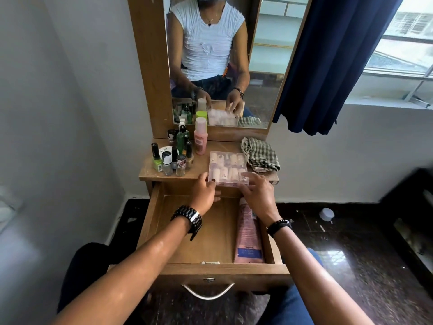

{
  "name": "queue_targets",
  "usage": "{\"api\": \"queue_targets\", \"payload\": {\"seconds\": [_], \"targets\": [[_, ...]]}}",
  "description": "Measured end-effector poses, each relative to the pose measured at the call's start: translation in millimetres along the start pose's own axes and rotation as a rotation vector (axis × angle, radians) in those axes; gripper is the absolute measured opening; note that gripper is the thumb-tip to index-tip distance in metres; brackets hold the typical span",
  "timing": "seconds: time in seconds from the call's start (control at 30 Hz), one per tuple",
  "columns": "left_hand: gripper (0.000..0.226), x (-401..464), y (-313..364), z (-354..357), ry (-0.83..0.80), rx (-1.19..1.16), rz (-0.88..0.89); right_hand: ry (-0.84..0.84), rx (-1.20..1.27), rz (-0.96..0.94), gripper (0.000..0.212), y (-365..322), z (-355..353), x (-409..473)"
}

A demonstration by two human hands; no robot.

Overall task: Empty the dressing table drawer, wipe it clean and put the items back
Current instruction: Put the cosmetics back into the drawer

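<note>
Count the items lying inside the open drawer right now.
1. A pink tube lies along the right wall of the drawer. The hands and forearms cover part of the drawer's back, so something small could be hidden there.

Daylight from right window, glossy floor glare, warped blurry edges
</note>
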State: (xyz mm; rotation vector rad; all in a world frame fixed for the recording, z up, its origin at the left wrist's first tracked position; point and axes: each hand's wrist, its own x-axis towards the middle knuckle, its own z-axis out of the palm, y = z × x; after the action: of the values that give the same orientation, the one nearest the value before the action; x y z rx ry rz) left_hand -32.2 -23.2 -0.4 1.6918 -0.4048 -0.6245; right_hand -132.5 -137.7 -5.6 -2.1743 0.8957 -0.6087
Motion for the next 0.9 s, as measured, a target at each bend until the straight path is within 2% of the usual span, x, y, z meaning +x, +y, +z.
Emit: {"api": "queue_targets", "payload": {"seconds": [0.07, 0.2, 0.33, 0.47, 0.6, 0.73, 0.9], "targets": [[0.038, -2.8, 3.6, -0.4, 0.004, -0.181, -0.041, 0.038, 0.044, 0.01, 0.024, -1.0, 1.0, -4.3], [0.024, -20.1, 5.9, -12.7, -0.015, -0.366, -0.094, 0.044, 0.062, -0.036, 0.019, -6.9, -10.7, -23.9], [0.026, -52.3, 4.5, -35.9, -0.107, -0.433, -0.128, -0.035, 0.073, -0.092, 0.02, -16.4, -27.6, -54.6], [0.023, -84.1, -1.9, -56.8, -0.138, -0.402, -0.16, -0.118, 0.14, -0.092, 0.014, -23.7, -33.4, -85.6], [0.019, -89.1, -11.5, -64.9, -0.164, -0.352, -0.236, -0.221, 0.158, -0.011, 0.011, -16.1, -23.0, -101.1], [0.019, -61.6, -16.8, -60.5, -0.253, -0.262, -0.36, -0.25, 0.071, 0.069, 0.009, -1.6, -7.5, -89.6], [0.016, -27.2, -25.0, -50.8, -0.346, -0.124, -0.473, -0.266, -0.111, 0.014, 0.01, 1.7, 3.6, -69.9]]}}
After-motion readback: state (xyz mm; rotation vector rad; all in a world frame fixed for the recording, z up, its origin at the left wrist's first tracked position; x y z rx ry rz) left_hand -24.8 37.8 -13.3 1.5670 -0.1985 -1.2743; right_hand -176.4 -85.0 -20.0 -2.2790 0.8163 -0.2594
